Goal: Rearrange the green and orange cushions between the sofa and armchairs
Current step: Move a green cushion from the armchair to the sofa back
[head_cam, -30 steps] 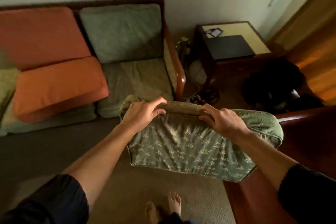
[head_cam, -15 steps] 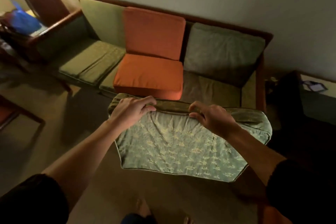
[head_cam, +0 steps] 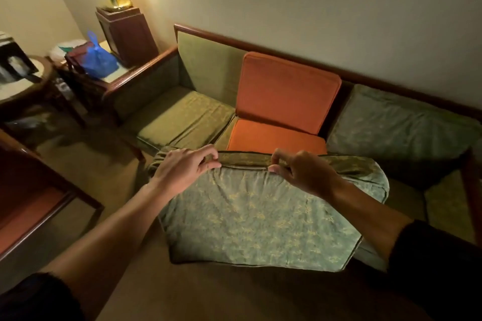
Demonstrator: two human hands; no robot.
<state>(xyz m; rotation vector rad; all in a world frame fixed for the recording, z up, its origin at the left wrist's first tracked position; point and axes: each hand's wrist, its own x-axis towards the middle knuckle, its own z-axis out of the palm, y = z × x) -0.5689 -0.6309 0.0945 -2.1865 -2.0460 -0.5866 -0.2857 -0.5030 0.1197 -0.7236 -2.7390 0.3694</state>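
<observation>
I hold a green patterned cushion [head_cam: 258, 214] flat in the air in front of the sofa [head_cam: 260, 41]. My left hand [head_cam: 185, 167] grips its far edge on the left, and my right hand [head_cam: 302, 172] pinches the same edge further right. On the sofa's middle seat lie an orange seat cushion [head_cam: 276, 137] and an orange back cushion [head_cam: 287, 91]. The left seat has a green seat cushion [head_cam: 185, 120] and a bare back panel. A green back cushion [head_cam: 401, 130] leans at the right seat.
An armchair [head_cam: 34, 206] with an orange seat stands at the left. A side table [head_cam: 114, 73] by the sofa's left arm holds a blue bag [head_cam: 99, 60] and a lamp base [head_cam: 127, 34]. A round table [head_cam: 15, 86] is at far left. Carpet lies below.
The view has swung left along the sofa, bringing its left end, the side table and the lamp into sight. Both hands keep their grip on the green cushion, now nearer the middle seat.
</observation>
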